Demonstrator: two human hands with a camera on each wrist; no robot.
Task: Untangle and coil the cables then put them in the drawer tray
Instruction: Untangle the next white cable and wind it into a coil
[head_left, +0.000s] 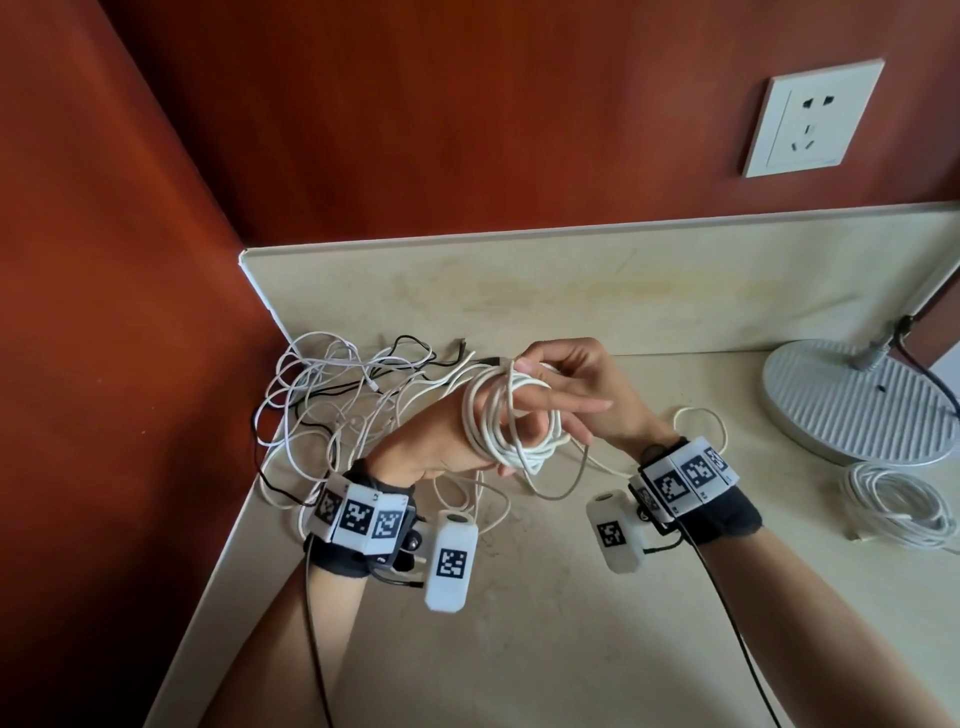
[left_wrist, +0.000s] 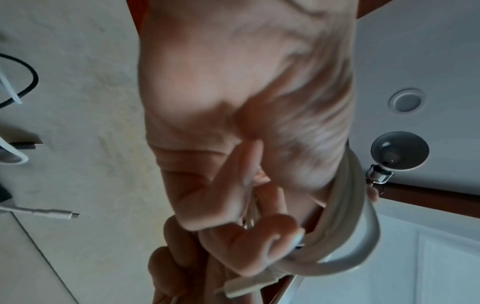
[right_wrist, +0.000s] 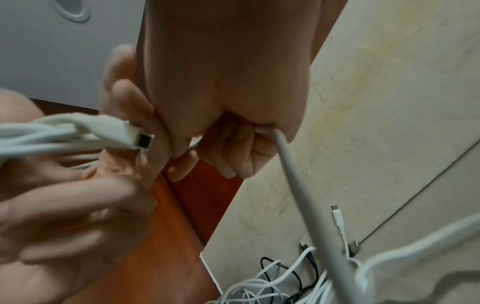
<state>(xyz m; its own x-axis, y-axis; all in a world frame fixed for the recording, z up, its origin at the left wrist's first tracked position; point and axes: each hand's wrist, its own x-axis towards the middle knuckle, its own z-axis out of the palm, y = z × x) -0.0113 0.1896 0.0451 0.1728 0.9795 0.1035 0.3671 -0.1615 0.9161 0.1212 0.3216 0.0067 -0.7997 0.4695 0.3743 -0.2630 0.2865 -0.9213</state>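
Note:
A white cable coil (head_left: 498, 415) is wound in several loops round my left hand (head_left: 545, 405), held above the counter. That hand's fingers point right and stay straight. In the left wrist view its thumb (left_wrist: 228, 195) folds over strands of the coil (left_wrist: 348, 205). My right hand (head_left: 550, 364) pinches the cable's loose strand (right_wrist: 298, 195) just above the coil. A slack tail (head_left: 561, 483) droops to the counter. The coil's square plug (right_wrist: 140, 139) sticks out beside my left hand (right_wrist: 78, 205). A tangle of white and black cables (head_left: 337, 400) lies in the corner behind.
A finished coil of white cable (head_left: 893, 504) lies on the beige counter (head_left: 519, 649) at the right, beside a round lamp base (head_left: 852, 400). A red wall (head_left: 104, 312) bounds the left edge. A wall socket (head_left: 810, 117) sits above the backsplash.

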